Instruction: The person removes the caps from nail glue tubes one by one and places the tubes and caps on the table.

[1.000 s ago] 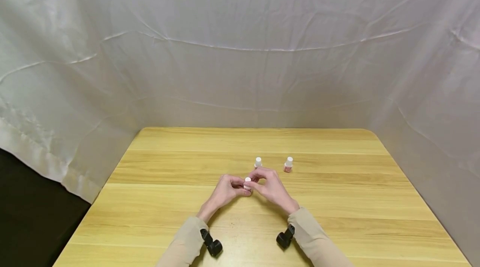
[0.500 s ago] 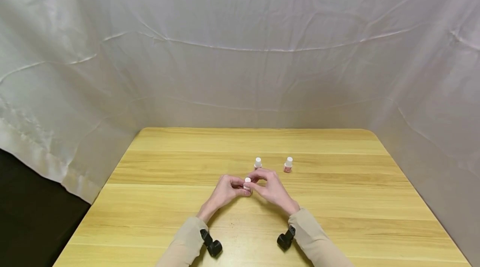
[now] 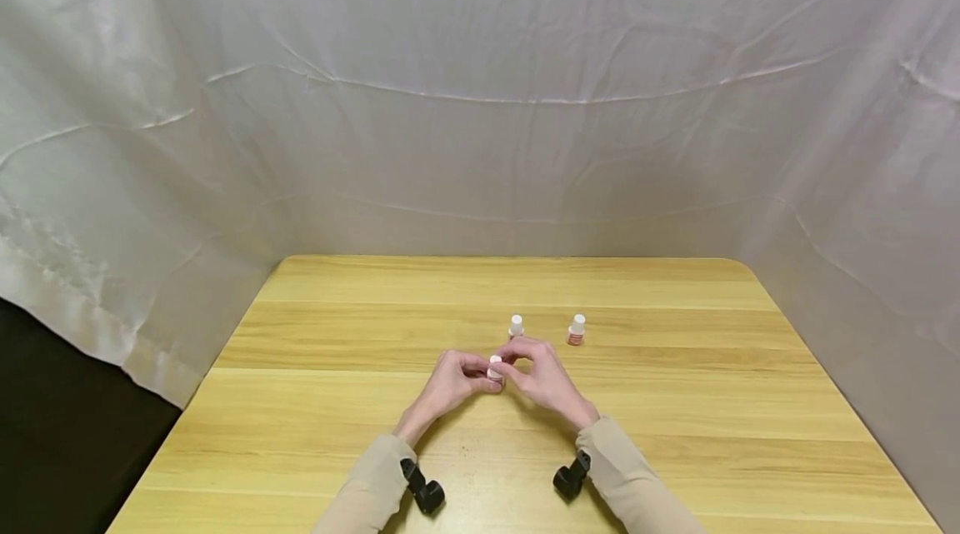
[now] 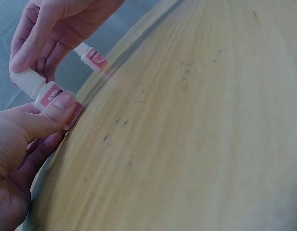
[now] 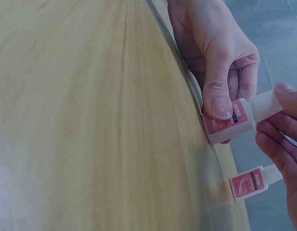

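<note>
My left hand (image 3: 448,386) holds a small glue bottle (image 5: 242,126) by its body, thumb across the pink label. The bottle is upright, its base at the table surface. From the other side, my right hand (image 3: 542,374) pinches the white cap (image 4: 28,82) between thumb and fingers. The cap sits on the bottle's neck; whether it is loose I cannot tell. Just behind my right hand stands a second capped glue bottle (image 3: 516,324), its lower part covered by that hand. A third one (image 3: 576,331) stands farther right, untouched.
Light wood tabletop (image 3: 337,317) extends to both sides of my hands. Pale grey cloth (image 3: 525,159) hangs behind the table and along its sides. Black wrist cameras (image 3: 429,496) are strapped on both sleeves.
</note>
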Tool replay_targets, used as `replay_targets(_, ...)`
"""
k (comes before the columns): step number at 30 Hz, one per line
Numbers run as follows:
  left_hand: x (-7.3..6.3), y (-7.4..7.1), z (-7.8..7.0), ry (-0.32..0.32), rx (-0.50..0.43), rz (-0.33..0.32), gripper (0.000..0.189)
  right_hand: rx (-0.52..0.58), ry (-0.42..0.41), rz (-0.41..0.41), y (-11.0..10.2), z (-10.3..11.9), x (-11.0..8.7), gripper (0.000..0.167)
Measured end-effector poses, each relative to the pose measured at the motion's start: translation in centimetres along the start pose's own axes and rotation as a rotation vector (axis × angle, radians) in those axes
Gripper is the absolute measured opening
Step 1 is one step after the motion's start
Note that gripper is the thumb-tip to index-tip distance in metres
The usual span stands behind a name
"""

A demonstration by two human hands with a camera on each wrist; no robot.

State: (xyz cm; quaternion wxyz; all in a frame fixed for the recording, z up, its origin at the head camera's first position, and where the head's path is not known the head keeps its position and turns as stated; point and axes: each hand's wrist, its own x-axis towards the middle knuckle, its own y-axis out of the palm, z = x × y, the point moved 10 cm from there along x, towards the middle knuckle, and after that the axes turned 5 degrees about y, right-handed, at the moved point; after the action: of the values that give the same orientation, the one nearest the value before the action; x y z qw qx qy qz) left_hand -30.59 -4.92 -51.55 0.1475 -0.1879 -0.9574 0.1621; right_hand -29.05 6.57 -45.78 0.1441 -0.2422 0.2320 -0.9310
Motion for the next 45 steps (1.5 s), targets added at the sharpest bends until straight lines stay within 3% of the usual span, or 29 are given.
replay_targets(6,0.0,0.0,-0.1,0.012,0.022,0.007,0.022,0.007,0.015,0.020,0.2,-0.2,0.0,0.013)
replay_targets(15,0.0,0.0,-0.1,0.018,0.025,0.005,0.020,0.019,0.079,-0.027,0.1,-0.5,0.1,0.017)
replay_targets(26,0.1,0.1,0.2,-0.006,-0.010,-0.012,0.023,0.063,0.032,0.000,-1.3,4.0,0.0,0.013)
replay_targets(30,0.1,0.1,0.3,-0.008,-0.006,-0.014,0.022,0.088,0.030,0.009,-1.2,3.7,-0.1,0.015)
replay_targets(39,-0.1,0.0,-0.1,0.004,0.001,-0.009,0.021,0.110,0.116,0.000,-1.1,2.8,-0.1,0.020)
replay_targets(45,0.0,0.2,-0.5,0.002,0.020,-0.009,0.021,0.090,0.114,0.001,-1.2,3.1,0.0,0.017)
